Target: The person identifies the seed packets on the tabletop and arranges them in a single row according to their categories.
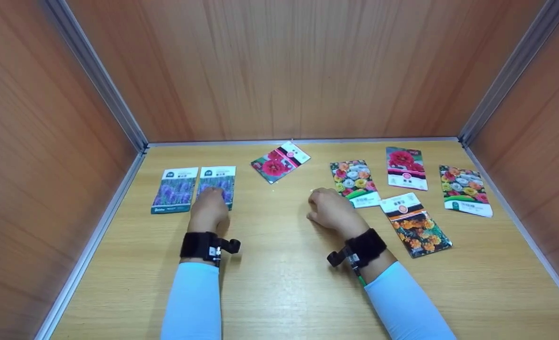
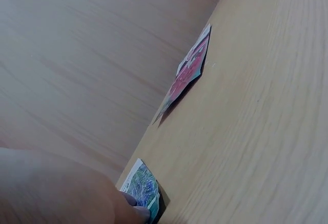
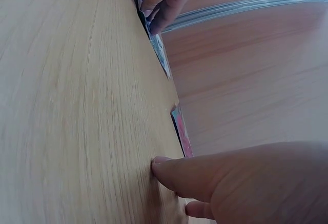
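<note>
My left hand [image 1: 209, 208] is on a purple-flower seed packet [image 1: 218, 177], which it partly covers. In the left wrist view the thumb and a finger pinch that packet [image 2: 143, 185] near its edge. A matching purple-flower packet [image 1: 175, 190] lies just left of it. My right hand [image 1: 333, 211] rests on the table with loosely bent fingers and no packet in them. Right beside it lies a packet of mixed-colour flowers [image 1: 354, 179]; the right wrist view shows the thumb [image 3: 174, 171] touching bare wood.
A tilted red-flower packet [image 1: 280, 162] lies at the back middle. On the right are another red-flower packet [image 1: 406, 168], an orange-flower packet [image 1: 416, 225] and a second mixed-colour packet [image 1: 465, 190]. Wooden panels [image 1: 284, 71] enclose the table [image 1: 279, 283] at the back and both sides.
</note>
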### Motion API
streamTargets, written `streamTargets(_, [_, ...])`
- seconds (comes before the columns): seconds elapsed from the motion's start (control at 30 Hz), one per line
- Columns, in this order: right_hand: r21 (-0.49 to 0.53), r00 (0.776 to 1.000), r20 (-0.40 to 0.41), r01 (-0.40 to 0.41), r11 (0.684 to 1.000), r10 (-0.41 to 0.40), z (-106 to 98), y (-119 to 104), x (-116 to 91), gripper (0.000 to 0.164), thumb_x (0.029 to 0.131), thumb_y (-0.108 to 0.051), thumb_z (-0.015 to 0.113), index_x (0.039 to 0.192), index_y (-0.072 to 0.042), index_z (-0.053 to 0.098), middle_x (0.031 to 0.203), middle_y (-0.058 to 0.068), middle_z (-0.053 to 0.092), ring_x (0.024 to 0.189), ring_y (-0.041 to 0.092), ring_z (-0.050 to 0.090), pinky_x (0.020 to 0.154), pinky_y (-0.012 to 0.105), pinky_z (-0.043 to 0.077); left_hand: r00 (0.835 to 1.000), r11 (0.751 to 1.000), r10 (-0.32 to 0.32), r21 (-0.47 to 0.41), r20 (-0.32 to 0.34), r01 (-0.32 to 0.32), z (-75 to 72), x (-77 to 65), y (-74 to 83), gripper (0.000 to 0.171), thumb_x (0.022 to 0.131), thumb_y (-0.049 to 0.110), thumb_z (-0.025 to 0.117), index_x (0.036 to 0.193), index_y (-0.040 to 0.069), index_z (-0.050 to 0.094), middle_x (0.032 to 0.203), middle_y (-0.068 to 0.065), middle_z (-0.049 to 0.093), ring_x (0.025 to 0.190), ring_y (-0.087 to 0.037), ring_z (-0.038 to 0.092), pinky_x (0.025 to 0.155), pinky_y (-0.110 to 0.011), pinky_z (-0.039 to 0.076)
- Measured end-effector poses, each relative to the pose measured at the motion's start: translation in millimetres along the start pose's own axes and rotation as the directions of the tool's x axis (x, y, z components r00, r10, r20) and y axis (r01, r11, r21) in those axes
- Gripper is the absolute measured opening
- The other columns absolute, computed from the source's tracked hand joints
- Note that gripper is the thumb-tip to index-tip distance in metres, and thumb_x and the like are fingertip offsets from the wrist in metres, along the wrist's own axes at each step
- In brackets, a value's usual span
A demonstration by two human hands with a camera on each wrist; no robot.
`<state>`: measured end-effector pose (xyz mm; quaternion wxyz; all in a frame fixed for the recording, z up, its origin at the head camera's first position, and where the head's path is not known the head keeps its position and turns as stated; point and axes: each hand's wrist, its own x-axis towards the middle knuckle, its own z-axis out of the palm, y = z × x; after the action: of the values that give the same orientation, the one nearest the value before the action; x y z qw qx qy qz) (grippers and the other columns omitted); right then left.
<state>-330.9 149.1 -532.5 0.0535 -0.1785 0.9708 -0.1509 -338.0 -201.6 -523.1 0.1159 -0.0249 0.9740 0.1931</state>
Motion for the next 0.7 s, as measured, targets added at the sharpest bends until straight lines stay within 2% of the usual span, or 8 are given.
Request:
streamTargets(0.1, [0.001,1.000,-0.005,0.005,1.000,-0.005,0.5,-0.3,-0.4,0.040,0.105,-0.032,0.082,0.135,-0.006,0.077,0.149,0.015,0.073,0.135,0.039,0.069,0.117,0.055,0.058,1.000,1.000,-0.001,0.002,-0.010,0.001,0.6,0.7,-2.5,0.087,0.089,-0.018,0.059,0.173,-0.003,0.039,0.177,-0.034,0.039,0.163,-0.055,0.040,0.136,-0.068,0.037])
streamTargets(0.27, [-0.024,1.000,-0.015,0.024,0.999,-0.024,-1.1,-5.0,-2.4,0.033,0.105,-0.029,0.082,0.128,-0.005,0.078,0.143,0.015,0.074,0.130,0.038,0.071,0.115,0.054,0.060,0.998,1.000,0.027,-0.011,-0.058,-0.028,-1.0,2.4,-3.0,0.070,0.103,-0.007,0.053,0.172,-0.002,0.042,0.176,-0.034,0.039,0.163,-0.056,0.040,0.136,-0.068,0.036])
streamTargets(0.4, [0.006,0.998,0.026,0.059,0.998,-0.059,-2.0,-11.2,-1.9,0.038,0.105,-0.026,0.084,0.134,-0.004,0.076,0.152,0.017,0.071,0.143,0.039,0.067,0.125,0.053,0.055,0.994,0.998,0.050,-0.019,-0.101,-0.052,-3.1,1.4,-0.2,0.058,0.112,0.008,0.058,0.169,-0.001,0.049,0.174,-0.033,0.043,0.161,-0.057,0.041,0.135,-0.069,0.038])
streamTargets(0.53, [0.036,0.995,0.071,0.062,0.997,-0.065,-3.6,-11.0,0.1,0.048,0.105,-0.029,0.084,0.144,-0.004,0.072,0.165,0.020,0.062,0.155,0.041,0.058,0.133,0.053,0.048,0.995,0.999,0.040,-0.014,-0.096,-0.042,-1.5,2.2,-1.7,0.055,0.113,0.015,0.062,0.166,0.000,0.054,0.170,-0.033,0.047,0.158,-0.056,0.043,0.133,-0.069,0.040])
streamTargets(0.7, [0.008,1.000,0.004,0.000,1.000,-0.001,-10.1,0.1,-1.7,0.045,0.104,-0.026,0.083,0.141,-0.002,0.074,0.168,0.023,0.058,0.156,0.045,0.057,0.131,0.056,0.049,0.997,1.000,0.011,-0.026,-0.074,-0.013,0.0,3.5,-5.4,0.054,0.115,0.016,0.059,0.166,0.000,0.054,0.172,-0.034,0.044,0.160,-0.055,0.040,0.135,-0.069,0.036])
